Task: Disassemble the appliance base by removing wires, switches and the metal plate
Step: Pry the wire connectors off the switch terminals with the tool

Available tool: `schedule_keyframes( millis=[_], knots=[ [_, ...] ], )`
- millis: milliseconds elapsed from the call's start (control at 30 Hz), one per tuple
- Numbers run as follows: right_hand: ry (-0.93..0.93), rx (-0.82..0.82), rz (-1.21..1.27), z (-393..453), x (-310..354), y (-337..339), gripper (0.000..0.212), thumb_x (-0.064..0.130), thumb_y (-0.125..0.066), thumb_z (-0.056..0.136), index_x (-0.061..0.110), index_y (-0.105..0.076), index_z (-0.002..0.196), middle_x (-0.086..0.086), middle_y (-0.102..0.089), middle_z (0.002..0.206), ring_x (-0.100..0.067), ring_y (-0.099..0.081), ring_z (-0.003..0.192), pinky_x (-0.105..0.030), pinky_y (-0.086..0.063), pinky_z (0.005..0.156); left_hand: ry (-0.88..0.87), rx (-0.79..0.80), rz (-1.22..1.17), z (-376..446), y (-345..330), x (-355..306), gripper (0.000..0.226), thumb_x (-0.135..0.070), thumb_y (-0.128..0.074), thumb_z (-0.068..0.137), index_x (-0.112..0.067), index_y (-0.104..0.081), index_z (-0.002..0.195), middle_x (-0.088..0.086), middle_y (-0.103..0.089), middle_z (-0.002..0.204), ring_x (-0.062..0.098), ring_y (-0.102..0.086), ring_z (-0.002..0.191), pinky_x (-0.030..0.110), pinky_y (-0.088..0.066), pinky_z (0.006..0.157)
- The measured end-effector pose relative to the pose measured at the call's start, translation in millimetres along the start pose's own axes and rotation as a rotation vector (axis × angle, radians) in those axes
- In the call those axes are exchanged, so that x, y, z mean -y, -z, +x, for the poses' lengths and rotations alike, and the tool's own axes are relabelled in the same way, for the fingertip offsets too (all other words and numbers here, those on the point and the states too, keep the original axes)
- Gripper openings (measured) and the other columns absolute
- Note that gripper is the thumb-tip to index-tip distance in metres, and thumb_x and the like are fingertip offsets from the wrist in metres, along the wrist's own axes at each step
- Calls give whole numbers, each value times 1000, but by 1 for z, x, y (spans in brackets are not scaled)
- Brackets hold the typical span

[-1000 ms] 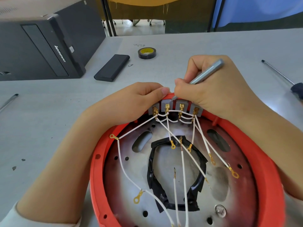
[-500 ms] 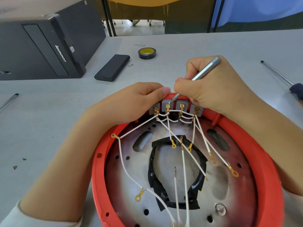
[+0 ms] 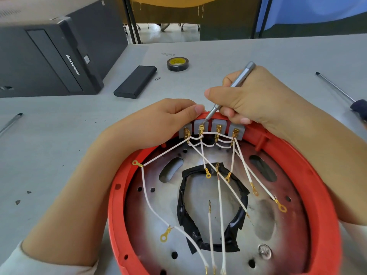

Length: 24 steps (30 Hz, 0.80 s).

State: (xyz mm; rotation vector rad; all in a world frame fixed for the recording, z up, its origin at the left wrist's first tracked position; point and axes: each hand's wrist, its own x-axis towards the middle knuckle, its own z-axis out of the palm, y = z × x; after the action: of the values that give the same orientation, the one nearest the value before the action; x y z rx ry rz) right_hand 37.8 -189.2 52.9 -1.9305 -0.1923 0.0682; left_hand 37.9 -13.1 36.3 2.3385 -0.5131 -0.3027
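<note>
- The red base (image 3: 325, 195) lies open side up on the grey worktop (image 3: 59, 147), right in front of the person, with the metal plate (image 3: 264, 219) inside it.
- The right hand (image 3: 264, 100) has its fingers curled round a thin grey tool (image 3: 236, 80), held like a pen.
- The tool's tip touches the second grey switch (image 3: 200, 125) in a row of four at the far rim, just under the right hand's fingers.
- The left hand (image 3: 164, 120) grips the far rim of the base just left of the switches, with its thumb close to the tool's tip.
- To do this well, I think the left hand should hold the base firm so it can't slide, and the tool should push gently, so the tip does not slip and poke that thumb.
- The white wires (image 3: 218, 195) run from the switches back toward the person. Many ends hang loose, so keep the tool clear of them.
- The red rim is a wall right behind the switches, so a switch can likely only come out toward the person or up.
- Beyond the hands the worktop has bare room before the tape roll (image 3: 177, 64) and the flat black case (image 3: 136, 81).
- A long screwdriver (image 3: 337, 90) lies well off to the right of the right hand.
</note>
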Motion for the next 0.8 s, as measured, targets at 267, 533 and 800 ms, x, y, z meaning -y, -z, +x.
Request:
schedule_keyframes(
  millis=[267, 533, 800],
  knots=[
    [127, -54, 42, -9, -2, -1, 37, 14, -61, 87, 14, -41, 56, -3, -48, 41, -10, -30, 26, -15, -24, 33, 2, -2, -18, -1, 0, 0, 35, -47, -37, 97, -31, -67, 102, -10, -70, 96, 10, -63, 96, 35, -44, 97],
    [243, -145, -254, -12, 0, -5, 31, 18, -70, 78, 18, -48, 57, 4, -48, 44, -4, -45, 35, -10, -30, 38, -5, 0, -19, -1, 0, 3, 37, -48, -35, 97, -30, -65, 111, -7, -68, 109, 11, -60, 106, 33, -42, 101],
    [267, -153, -257, -13, -1, -5, 30, 21, -71, 76, 18, -48, 57, 5, -49, 45, -4, -47, 37, -10, -32, 40, -5, -3, -11, -1, 0, 3, 36, -51, -35, 95, -36, -64, 109, -7, -68, 109, 16, -60, 107, 42, -42, 101]
  ],
)
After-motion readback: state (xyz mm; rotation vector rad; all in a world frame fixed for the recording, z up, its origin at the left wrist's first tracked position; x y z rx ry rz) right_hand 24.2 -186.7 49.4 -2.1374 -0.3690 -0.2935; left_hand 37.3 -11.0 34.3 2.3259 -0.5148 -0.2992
